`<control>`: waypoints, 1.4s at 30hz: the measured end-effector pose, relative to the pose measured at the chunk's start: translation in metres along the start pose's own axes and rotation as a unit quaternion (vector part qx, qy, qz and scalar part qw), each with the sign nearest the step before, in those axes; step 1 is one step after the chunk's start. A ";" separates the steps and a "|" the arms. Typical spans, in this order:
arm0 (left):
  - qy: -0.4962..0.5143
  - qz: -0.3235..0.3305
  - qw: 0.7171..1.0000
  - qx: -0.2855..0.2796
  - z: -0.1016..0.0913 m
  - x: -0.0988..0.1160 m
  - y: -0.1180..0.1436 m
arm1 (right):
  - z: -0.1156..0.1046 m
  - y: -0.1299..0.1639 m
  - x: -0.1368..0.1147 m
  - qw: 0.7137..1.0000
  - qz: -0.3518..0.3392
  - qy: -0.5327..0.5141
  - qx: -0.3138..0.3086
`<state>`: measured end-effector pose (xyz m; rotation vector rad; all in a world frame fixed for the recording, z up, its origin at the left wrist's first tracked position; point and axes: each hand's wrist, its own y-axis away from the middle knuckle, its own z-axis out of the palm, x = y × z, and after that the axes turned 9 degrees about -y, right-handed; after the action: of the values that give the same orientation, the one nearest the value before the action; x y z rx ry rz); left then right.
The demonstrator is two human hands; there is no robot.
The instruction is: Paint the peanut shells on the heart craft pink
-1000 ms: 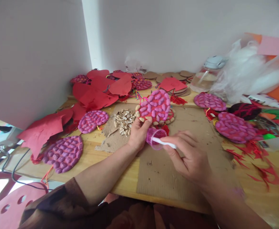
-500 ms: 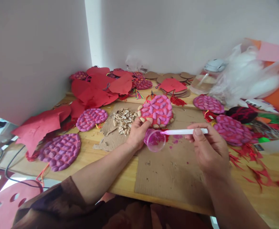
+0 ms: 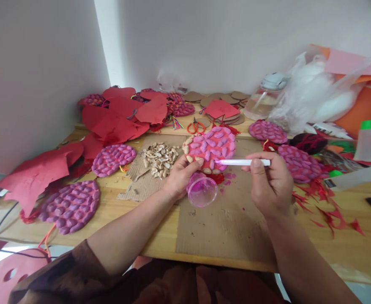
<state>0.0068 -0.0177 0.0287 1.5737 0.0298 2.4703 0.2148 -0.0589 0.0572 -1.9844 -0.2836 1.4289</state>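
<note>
— While tilted that far in the left hand [image 3: 179, 177], gripped between thumb and fingers just above the brown cardboard sheet [image 3: 223, 219], small clear plastic cup of pink paint [image 3: 202, 191] could easily spill. Mouth turned almost sideways.

— Agreed. Left thumb also pressing the rim of the red round card covered in pink-painted peanut shells [image 3: 211, 147]; wet paint there, likely smudged.

— And further right? Right hand [image 3: 269, 183] closed around the thin white brush handle [image 3: 244, 162], pink tip at the card's lower edge.

— Loaded tip, so drips onto cardboard, maybe more pink splashes [image 3: 228, 177]. Bare unpainted shells along the edge easily knocked loose.

— Desk [image 3: 356, 253] crowded; elbow room tight.
</note>
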 end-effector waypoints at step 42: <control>0.054 -0.028 0.998 -0.033 -0.007 -0.005 -0.007 | 0.002 0.006 -0.012 0.992 -0.091 0.050 -0.065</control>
<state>0.0042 -0.0112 0.0202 1.3942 0.0099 2.4836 0.2069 -0.0692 0.0623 -2.0694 -0.5098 1.2188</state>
